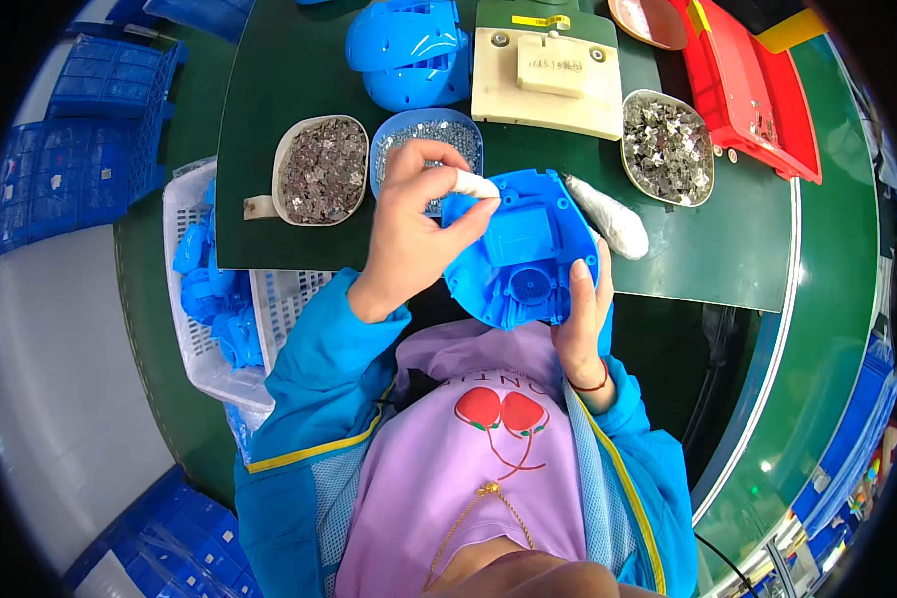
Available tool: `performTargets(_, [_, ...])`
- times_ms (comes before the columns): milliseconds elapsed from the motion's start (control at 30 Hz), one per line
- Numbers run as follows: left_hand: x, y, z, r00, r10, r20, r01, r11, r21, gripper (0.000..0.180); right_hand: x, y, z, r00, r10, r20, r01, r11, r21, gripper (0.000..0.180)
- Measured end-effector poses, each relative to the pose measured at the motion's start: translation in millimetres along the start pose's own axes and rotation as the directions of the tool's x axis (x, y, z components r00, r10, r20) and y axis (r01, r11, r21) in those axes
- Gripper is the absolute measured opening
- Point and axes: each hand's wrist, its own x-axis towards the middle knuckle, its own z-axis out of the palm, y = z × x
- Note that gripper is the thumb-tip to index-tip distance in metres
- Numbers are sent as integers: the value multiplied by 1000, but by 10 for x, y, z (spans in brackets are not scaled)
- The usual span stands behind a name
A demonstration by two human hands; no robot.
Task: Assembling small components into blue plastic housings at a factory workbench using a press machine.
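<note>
A: See that? The right hand (pixel 583 314) is cupping the blue plastic shell (pixel 518 249) from underneath, thumb up on its near rim. It's holding the thing in the air just over the table edge (pixel 668 284), not resting on it.

B: And the left hand (pixel 414 224)? Fingers pinched narrow on the shell's far-left corner, w/ a white-wrapped fingertip (pixel 475 185) pressing there. Can't tell if there's a small part under it.

A: Risk imo: only 1 hand carries the weight. Press too hard at that corner and the shell tips out of the palm, down into the lap.

B: Or the left elbow swings back. The blue bowl of metal bits (pixel 429 140) sits right behind those knuckles, and the grey bowl (pixel 321 169) is just left of it. A knock would spill them.

A: The white bundle (pixel 608 219) right of the shell looks safe enough.
</note>
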Motion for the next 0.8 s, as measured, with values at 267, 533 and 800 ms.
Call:
performTargets(267, [18, -42, 225, 999, 15, -35, -13, 998, 63, 15, -40, 51, -37, 977, -211, 29, 212, 954, -210, 48])
performTargets(533, [37, -31, 293, 991, -135, -23, 132, 986, -107, 15, -45, 140, -88, 923, -373, 94, 383, 872, -304, 58])
performTargets(800, [40, -80, 272, 949, -298, 107, 316, 909, -271, 36, -55, 200, -144, 923, -371, 104, 385, 877, -287, 58])
